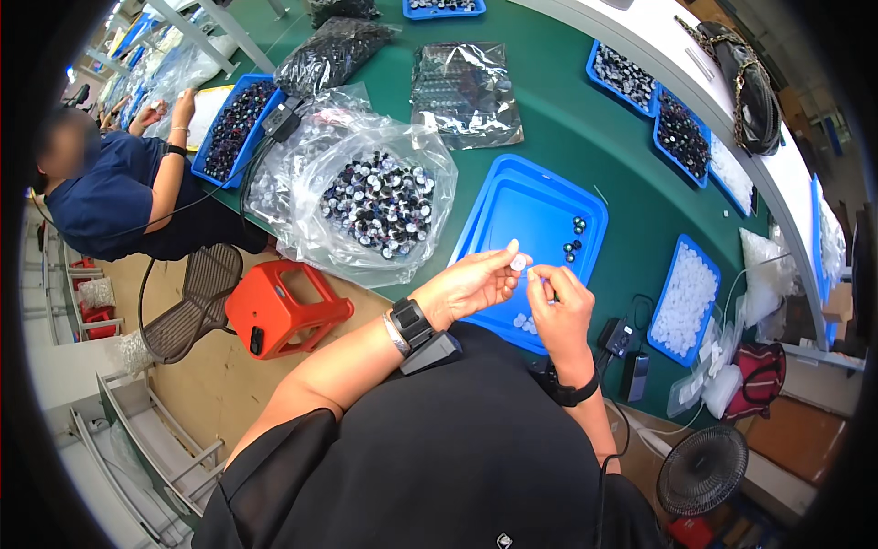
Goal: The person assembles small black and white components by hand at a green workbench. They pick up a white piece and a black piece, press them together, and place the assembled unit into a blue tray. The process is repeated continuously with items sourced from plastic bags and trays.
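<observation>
My left hand pinches a small white round disc between thumb and fingertips, above the near part of a blue tray. Close beside it, my right hand has its thumb and fingers pressed together; whatever they hold is too small to make out. Inside the tray, several small dark round pieces lie toward the right. A few pale discs rest near its front edge, between my wrists.
Left of the tray sits a clear plastic bag full of dark and shiny round pieces. On the right is a blue tray of white pieces. A red stool stands at lower left, near a seated co-worker. A black fan is at lower right.
</observation>
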`<action>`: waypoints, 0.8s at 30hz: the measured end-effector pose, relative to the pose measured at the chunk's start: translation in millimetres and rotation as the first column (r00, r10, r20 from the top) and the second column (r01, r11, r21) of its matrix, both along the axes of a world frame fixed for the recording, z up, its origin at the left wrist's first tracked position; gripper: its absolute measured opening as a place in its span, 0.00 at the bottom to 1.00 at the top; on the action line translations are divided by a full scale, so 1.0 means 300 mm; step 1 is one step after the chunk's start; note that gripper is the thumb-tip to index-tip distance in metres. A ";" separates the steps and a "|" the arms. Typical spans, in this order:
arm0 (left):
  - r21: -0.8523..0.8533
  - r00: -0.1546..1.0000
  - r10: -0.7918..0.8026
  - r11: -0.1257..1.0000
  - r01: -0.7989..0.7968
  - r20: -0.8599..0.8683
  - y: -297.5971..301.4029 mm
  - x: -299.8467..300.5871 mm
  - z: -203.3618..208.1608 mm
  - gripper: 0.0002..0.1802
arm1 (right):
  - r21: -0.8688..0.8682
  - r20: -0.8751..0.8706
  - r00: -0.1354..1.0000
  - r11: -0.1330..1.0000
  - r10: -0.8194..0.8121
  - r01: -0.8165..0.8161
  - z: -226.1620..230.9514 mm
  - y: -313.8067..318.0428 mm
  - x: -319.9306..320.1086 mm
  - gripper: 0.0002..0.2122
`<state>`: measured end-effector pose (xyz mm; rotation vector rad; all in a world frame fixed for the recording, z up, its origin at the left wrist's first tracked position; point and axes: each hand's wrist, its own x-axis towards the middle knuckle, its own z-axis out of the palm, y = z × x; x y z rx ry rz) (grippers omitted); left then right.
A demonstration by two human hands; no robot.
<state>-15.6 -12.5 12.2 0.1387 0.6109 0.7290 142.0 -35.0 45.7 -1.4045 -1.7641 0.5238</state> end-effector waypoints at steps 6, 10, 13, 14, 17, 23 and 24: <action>-0.033 0.999 -0.015 0.999 0.013 -0.052 0.006 0.014 -0.017 0.18 | -0.020 0.022 1.000 1.000 -0.010 0.011 -0.005 0.004 0.011 0.03; -0.045 0.996 -0.031 0.999 0.028 -0.078 0.010 0.019 -0.012 0.18 | -0.031 0.020 1.000 0.999 -0.011 0.012 -0.008 0.005 0.015 0.02; -0.015 0.997 -0.046 0.999 0.045 -0.069 0.015 0.020 -0.019 0.18 | -0.034 0.008 1.000 0.999 -0.011 0.011 -0.006 0.007 0.011 0.02; -0.003 0.997 -0.051 0.999 0.051 -0.063 0.016 0.020 -0.020 0.18 | -0.039 0.004 1.000 0.999 -0.014 0.014 -0.006 0.007 0.010 0.02; -0.025 0.996 -0.047 0.999 0.045 -0.075 0.010 0.029 -0.014 0.19 | -0.056 -0.001 1.000 0.998 -0.026 0.026 -0.010 0.008 0.010 0.02; -0.153 0.996 -0.019 0.988 0.031 0.084 0.012 0.023 -0.053 0.20 | -0.090 0.013 0.998 0.994 -0.058 0.059 -0.025 0.008 0.019 0.02; -0.150 0.997 -0.019 0.988 0.031 0.079 0.012 0.021 -0.052 0.20 | -0.096 0.017 0.998 0.994 -0.060 0.061 -0.026 0.008 0.020 0.02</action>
